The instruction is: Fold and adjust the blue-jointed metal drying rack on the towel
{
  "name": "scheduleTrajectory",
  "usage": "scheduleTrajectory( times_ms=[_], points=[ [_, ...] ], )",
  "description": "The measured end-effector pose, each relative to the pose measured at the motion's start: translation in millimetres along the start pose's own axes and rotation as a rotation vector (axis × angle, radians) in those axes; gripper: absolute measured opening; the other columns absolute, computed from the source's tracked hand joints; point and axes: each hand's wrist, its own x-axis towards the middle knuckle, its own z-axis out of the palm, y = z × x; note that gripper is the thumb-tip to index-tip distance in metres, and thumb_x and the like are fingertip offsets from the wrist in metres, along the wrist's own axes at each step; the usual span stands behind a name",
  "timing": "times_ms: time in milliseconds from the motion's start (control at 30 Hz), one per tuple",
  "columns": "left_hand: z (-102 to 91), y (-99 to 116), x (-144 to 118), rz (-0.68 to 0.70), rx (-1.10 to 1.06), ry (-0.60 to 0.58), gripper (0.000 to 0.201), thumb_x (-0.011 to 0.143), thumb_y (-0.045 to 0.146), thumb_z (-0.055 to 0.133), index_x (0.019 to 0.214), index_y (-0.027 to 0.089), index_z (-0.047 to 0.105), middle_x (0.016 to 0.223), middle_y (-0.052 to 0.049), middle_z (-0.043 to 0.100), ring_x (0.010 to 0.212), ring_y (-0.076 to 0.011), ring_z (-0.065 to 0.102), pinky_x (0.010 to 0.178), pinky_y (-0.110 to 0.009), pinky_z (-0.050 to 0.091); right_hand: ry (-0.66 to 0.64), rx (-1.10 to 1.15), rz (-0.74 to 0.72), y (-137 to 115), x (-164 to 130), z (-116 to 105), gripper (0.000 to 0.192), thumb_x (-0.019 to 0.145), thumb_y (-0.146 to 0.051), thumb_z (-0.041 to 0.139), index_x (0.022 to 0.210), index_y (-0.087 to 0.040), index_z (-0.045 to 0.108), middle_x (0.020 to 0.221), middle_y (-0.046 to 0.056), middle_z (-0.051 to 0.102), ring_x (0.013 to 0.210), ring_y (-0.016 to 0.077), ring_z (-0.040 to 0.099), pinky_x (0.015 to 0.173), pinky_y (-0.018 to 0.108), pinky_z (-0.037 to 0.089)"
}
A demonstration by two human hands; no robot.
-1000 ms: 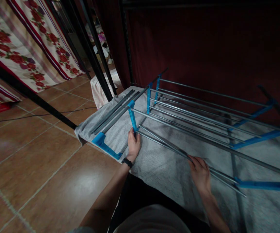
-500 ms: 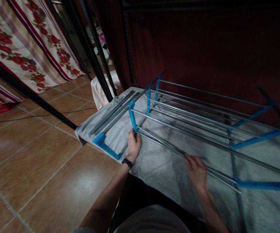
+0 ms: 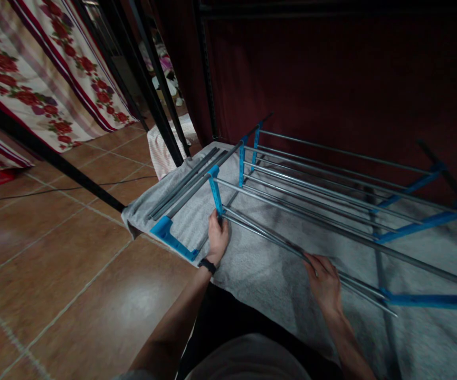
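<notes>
A partly built rack of grey metal tubes (image 3: 292,207) and blue plastic brackets lies on a grey cloth. My left hand (image 3: 218,237), a dark band at its wrist, is closed at the lower end of a blue bracket (image 3: 215,191), where thin tubes meet it; the fingertips are partly hidden. Further right, my right hand (image 3: 324,279) closes around two thin metal tubes (image 3: 266,235) that run close together. Beyond that hand they spread apart. One reaches toward a long blue bracket (image 3: 434,300); the other has a free end just below it.
Several loose grey tubes (image 3: 189,182) lie on the cloth (image 3: 260,274) at the left, near a blue corner piece (image 3: 173,240). Black metal posts (image 3: 145,79) rise at the upper left. Tiled floor (image 3: 94,279) and a flowered curtain (image 3: 58,74) are to the left.
My right hand has shifted slightly to the right, and the free tube end has slid a little the same way. My left hand stays at the bracket.
</notes>
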Motion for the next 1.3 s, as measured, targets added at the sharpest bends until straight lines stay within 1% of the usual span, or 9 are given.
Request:
scheduleTrajectory(
  times_ms=[167,333,500,600,733,933,1200,1300],
  points=[
    [-0.4,0,-1,-0.005,-0.015,-0.006,0.056,0.095,0.028,0.052,0.148,0.02,0.037,0.137,-0.016,0.053,0.131,-0.0266,0.05,0.113,-0.047,0.042,0.011,0.003,-0.016,7,-5,-2,0.029,0.1,-0.032,0.048,0.117,-0.021,0.069,0.103,0.008,0.068,0.093,0.0211,0.063,0.088,0.038,0.047],
    [-0.3,1,-1,-0.003,-0.003,-0.005,0.056,0.095,0.029,0.051,0.148,0.017,0.037,0.138,-0.018,0.051,0.132,-0.0274,0.049,0.114,-0.049,0.039,0.025,-0.013,-0.02,14,-11,-6,0.029,0.1,-0.031,0.049,0.119,-0.021,0.068,0.103,0.007,0.068,0.094,0.0219,0.064,0.09,0.038,0.046],
    [-0.9,2,-1,-0.003,0.002,-0.01,0.057,0.095,0.029,0.05,0.149,0.017,0.036,0.138,-0.017,0.051,0.132,-0.0268,0.049,0.115,-0.048,0.039,0.036,0.005,-0.017,11,-8,-7,0.028,0.098,-0.028,0.049,0.117,-0.023,0.069,0.104,0.008,0.068,0.095,0.0225,0.064,0.088,0.038,0.046],
    [-1.2,2,-1,0.008,-0.002,-0.01,0.057,0.095,0.029,0.05,0.149,0.017,0.036,0.138,-0.018,0.052,0.132,-0.0273,0.049,0.113,-0.048,0.041,0.048,0.005,-0.007,8,-7,-8,0.028,0.098,-0.028,0.049,0.117,-0.021,0.069,0.102,0.007,0.068,0.095,0.0215,0.063,0.089,0.037,0.045],
    [-1.1,1,-1,0.009,0.001,-0.007,0.057,0.095,0.028,0.05,0.149,0.017,0.035,0.139,-0.018,0.051,0.133,-0.0272,0.048,0.113,-0.048,0.041,0.049,0.021,-0.015,6,-7,-9,0.029,0.099,-0.03,0.048,0.118,-0.021,0.068,0.103,0.008,0.069,0.095,0.0219,0.063,0.09,0.038,0.046],
    [-1.1,1,-1,-0.002,-0.018,-0.005,0.057,0.094,0.027,0.051,0.149,0.019,0.037,0.139,-0.016,0.052,0.133,-0.0266,0.049,0.114,-0.047,0.04,0.049,0.049,0.011,7,-7,-9,0.03,0.099,-0.032,0.048,0.118,-0.022,0.069,0.103,0.009,0.068,0.094,0.0229,0.063,0.089,0.039,0.047],
    [-0.4,-1,-1,0.002,-0.005,-0.013,0.059,0.094,0.026,0.05,0.15,0.018,0.035,0.138,-0.018,0.051,0.131,-0.0284,0.05,0.112,-0.049,0.042,0.063,0.045,-0.006,8,-10,-8,0.03,0.1,-0.035,0.048,0.118,-0.023,0.068,0.103,0.007,0.067,0.095,0.0219,0.062,0.088,0.038,0.047],
    [-0.6,0,-1,0.006,-0.001,-0.01,0.059,0.094,0.025,0.05,0.15,0.018,0.035,0.138,-0.018,0.051,0.131,-0.0283,0.049,0.112,-0.049,0.042,0.045,0.036,0.0,8,-10,-9,0.031,0.1,-0.034,0.048,0.119,-0.022,0.068,0.104,0.008,0.068,0.096,0.0224,0.062,0.089,0.038,0.047]
  ],
)
